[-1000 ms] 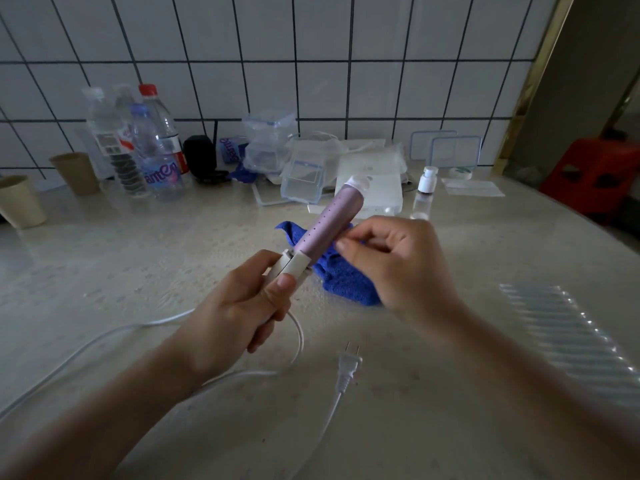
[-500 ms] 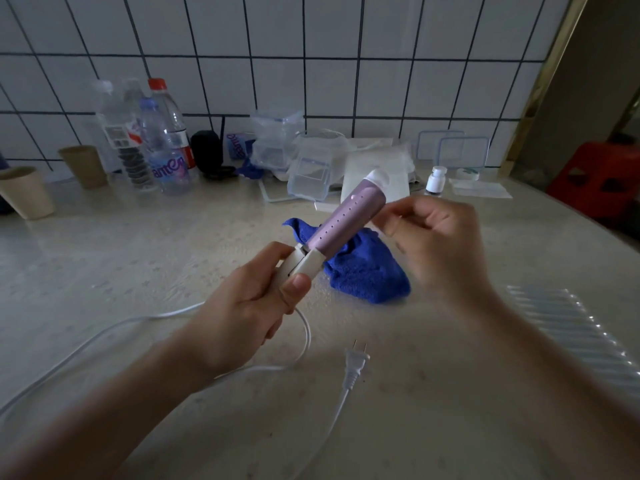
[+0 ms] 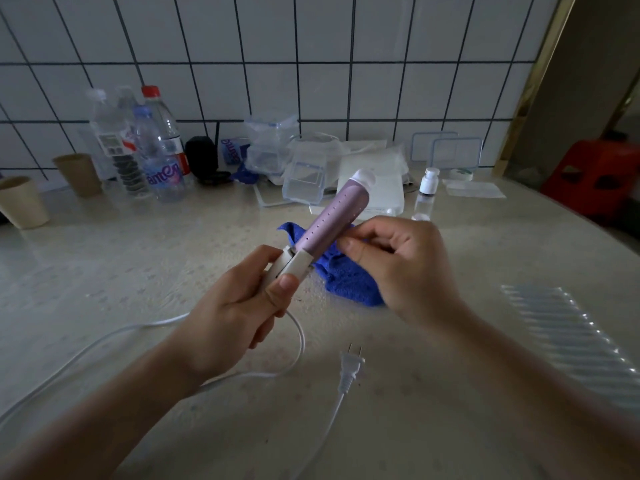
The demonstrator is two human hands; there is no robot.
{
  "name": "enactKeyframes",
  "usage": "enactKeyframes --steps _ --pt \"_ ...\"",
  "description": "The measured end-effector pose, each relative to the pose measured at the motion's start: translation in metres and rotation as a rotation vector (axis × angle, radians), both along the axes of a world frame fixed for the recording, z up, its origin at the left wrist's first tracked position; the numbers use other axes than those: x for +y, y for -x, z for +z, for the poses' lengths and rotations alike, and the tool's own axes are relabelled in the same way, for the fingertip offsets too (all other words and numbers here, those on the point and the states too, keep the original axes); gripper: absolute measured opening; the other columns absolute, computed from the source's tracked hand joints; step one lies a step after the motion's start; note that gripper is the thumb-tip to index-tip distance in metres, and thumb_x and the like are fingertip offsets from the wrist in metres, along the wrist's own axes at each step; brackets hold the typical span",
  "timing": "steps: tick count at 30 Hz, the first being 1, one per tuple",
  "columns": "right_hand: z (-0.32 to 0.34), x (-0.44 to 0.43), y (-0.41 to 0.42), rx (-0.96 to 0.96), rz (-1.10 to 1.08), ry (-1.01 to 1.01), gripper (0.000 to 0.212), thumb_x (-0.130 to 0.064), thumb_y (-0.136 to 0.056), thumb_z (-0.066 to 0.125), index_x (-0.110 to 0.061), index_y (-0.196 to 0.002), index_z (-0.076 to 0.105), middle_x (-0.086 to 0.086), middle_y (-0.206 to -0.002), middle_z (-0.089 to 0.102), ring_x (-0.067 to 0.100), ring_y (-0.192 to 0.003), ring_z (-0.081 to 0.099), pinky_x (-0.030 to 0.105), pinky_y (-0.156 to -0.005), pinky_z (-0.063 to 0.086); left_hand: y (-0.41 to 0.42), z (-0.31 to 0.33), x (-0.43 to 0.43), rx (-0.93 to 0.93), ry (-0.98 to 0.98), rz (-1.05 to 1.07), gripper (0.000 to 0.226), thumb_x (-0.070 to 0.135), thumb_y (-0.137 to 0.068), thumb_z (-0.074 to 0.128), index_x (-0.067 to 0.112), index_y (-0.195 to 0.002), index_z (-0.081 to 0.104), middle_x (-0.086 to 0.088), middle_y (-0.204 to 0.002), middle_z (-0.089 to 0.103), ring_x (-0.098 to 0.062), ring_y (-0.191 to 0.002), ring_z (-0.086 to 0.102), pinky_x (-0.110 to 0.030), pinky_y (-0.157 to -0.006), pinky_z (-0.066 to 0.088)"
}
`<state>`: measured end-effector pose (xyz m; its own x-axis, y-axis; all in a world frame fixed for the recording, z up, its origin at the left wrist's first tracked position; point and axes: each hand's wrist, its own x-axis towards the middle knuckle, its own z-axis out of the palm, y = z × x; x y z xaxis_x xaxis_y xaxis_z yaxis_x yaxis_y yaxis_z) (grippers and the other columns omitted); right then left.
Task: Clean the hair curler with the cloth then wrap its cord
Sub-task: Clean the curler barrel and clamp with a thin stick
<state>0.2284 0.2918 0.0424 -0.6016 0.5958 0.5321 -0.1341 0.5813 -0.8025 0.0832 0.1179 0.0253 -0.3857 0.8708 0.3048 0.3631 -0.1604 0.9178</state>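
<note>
Counter (image 3: 138,271) below tiled wall (image 3: 346,81): hair curler (image 3: 322,226) held up.
Seemingly light, stiff handle (image 3: 294,265) gripped by left fingers (image 3: 282,289); right fingers (image 3: 349,245) curled at its barrel (image 3: 341,206), hold unclear.

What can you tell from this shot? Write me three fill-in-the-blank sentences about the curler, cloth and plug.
The lilac perforated hair curler is gripped by its white handle in the ____ hand.
The crumpled terry cloth behind it is ____.
The plug ending the white cord has ____ pins.
Missing: left; blue; two.
</note>
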Motion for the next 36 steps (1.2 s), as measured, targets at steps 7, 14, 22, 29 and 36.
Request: enactKeyframes --steps 7,14,22,29,36 --pt "0.006 0.014 -0.006 0.141 -0.136 -0.007 0.013 -0.017 -0.093 0.076 -0.022 -0.082 0.08 -0.011 -0.048 0.056 0.004 -0.045 0.042 0.018 -0.052 0.036 0.002 -0.002 0.001 -0.064 -0.014 -0.018 0.03 0.049 -0.092 0.056 0.02 -0.092 0.059 -0.008 -0.071 0.054 -0.018 -0.046 0.042 -0.025 -0.04 0.035" --pt "0.005 0.016 -0.006 0.187 -0.119 0.138 0.011 -0.011 -0.095 0.074 -0.014 -0.086 0.079 -0.021 -0.047 0.056 -0.002 -0.045 0.051 0.013 -0.055 0.039 0.011 0.005 0.001 -0.645 -0.005 -0.244 0.055 0.051 -0.092 0.057 0.001 -0.113 0.061 -0.015 -0.072 0.054 -0.016 -0.04 0.04 -0.021 -0.037 0.037" --pt "0.005 0.012 -0.004 0.174 -0.043 0.148 0.018 -0.013 -0.095 0.075 -0.024 -0.08 0.078 -0.014 -0.046 0.053 0.006 -0.045 0.042 0.026 -0.054 0.037 0.03 0.01 -0.002 -0.987 -0.049 -0.503 0.06 0.055 -0.1 0.042 0.001 -0.121 0.058 -0.008 -0.078 0.048 -0.011 -0.048 0.049 -0.024 -0.04 0.043" --pt "0.004 0.011 -0.004 0.17 -0.003 0.168 0.016 -0.021 -0.091 0.076 -0.028 -0.076 0.078 -0.014 -0.046 0.053 0.008 -0.046 0.041 0.03 -0.054 0.036 0.028 0.008 0.0 -0.991 -0.061 -0.547 0.057 0.054 -0.101 0.036 0.001 -0.118 0.049 -0.013 -0.076 0.05 -0.012 -0.045 0.049 -0.023 -0.039 0.038" --pt "0.003 0.01 -0.003 0.162 0.01 0.169 0.011 -0.028 -0.088 0.075 -0.031 -0.079 0.08 -0.011 -0.046 0.054 0.008 -0.045 0.041 0.026 -0.049 0.036 0.026 0.015 0.001 -1.163 -0.119 -0.771 0.056 0.058 -0.098 0.027 0.007 -0.117 0.038 -0.007 -0.067 0.044 -0.011 -0.04 0.033 -0.023 -0.035 0.034"
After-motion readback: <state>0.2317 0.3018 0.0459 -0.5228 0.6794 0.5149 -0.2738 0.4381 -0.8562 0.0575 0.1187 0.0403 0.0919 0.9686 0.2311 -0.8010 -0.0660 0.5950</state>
